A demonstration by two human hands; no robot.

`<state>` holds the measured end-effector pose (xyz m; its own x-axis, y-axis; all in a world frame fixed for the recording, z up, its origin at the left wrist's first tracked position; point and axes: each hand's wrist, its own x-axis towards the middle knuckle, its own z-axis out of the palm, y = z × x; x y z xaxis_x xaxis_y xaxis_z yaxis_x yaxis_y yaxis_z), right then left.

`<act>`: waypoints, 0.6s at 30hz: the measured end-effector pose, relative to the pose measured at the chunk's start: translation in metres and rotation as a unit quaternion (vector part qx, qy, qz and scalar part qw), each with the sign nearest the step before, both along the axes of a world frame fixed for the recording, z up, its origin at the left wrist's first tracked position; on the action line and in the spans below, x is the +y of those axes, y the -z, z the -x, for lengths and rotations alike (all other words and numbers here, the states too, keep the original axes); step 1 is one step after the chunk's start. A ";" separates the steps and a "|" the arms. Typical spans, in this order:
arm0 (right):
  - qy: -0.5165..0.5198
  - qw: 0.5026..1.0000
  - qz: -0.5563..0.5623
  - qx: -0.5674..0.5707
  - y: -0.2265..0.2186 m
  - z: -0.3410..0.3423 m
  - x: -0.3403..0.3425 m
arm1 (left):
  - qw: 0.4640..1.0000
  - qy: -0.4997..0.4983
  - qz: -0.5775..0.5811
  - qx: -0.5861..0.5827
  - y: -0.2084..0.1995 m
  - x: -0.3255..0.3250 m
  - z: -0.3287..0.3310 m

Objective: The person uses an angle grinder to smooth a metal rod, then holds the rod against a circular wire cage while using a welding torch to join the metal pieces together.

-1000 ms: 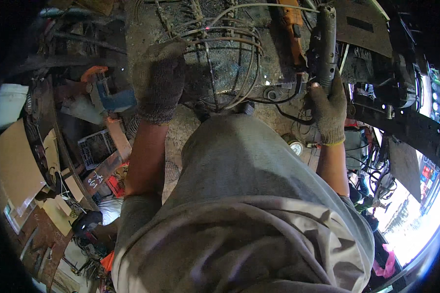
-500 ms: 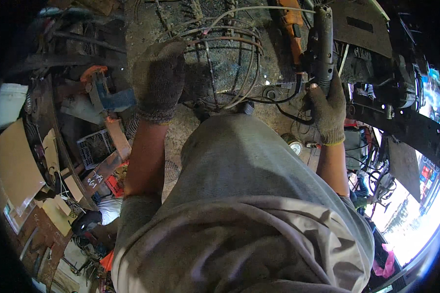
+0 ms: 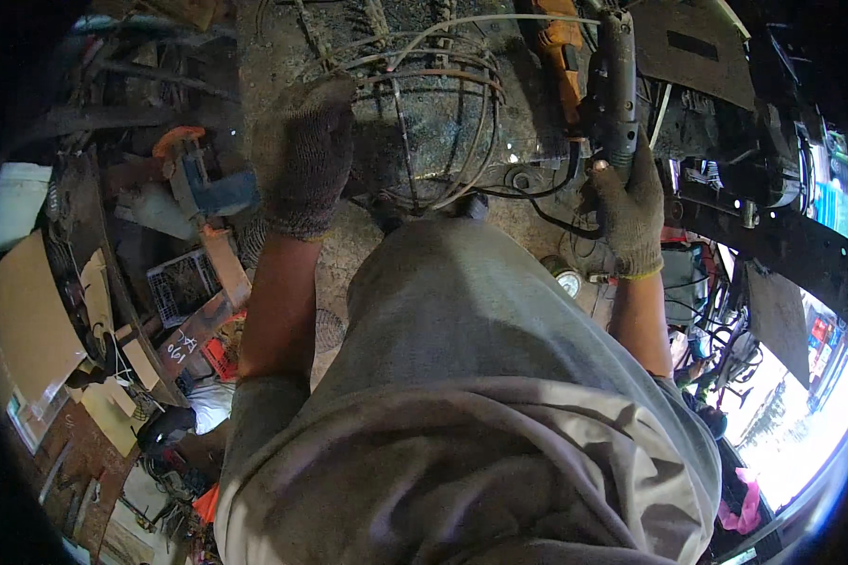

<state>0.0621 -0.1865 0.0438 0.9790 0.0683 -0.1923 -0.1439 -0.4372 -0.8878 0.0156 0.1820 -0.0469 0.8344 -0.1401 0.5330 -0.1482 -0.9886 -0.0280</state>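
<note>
The gloved right hand point(image 3: 628, 212), by the surface's near right corner, has its fingers wrapped around the grey holder point(image 3: 619, 89). The gloved left hand point(image 3: 306, 160) is at the wire frame's point(image 3: 429, 72) left side; whether its fingers clench a wire cannot be told. The frame sits at the surface's point(image 3: 523, 113) near edge. Farther off, the orange grinder point(image 3: 562, 52) lies near the right edge; a thin rod point(image 3: 490, 17) runs from the holder's far end toward the frame.

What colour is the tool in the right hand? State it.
Grey tool; the head view shows it.
</note>
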 end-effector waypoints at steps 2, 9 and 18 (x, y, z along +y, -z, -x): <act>-0.003 1.000 0.006 -0.005 -0.003 0.000 0.001 | 1.000 -0.008 -0.010 0.019 0.000 0.000 -0.001; -0.074 0.982 0.148 -0.089 -0.002 -0.007 -0.007 | 0.979 -0.024 0.201 -0.035 -0.034 -0.017 -0.007; 0.011 0.995 -0.099 -0.031 0.017 0.004 -0.006 | 0.988 -0.017 0.146 -0.042 -0.027 -0.011 0.001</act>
<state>0.0584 -0.1926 0.0264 0.9902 0.0777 -0.1159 -0.0931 -0.2505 -0.9636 0.0142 0.1706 -0.0196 0.7873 0.0564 0.6140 -0.1244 -0.9608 0.2477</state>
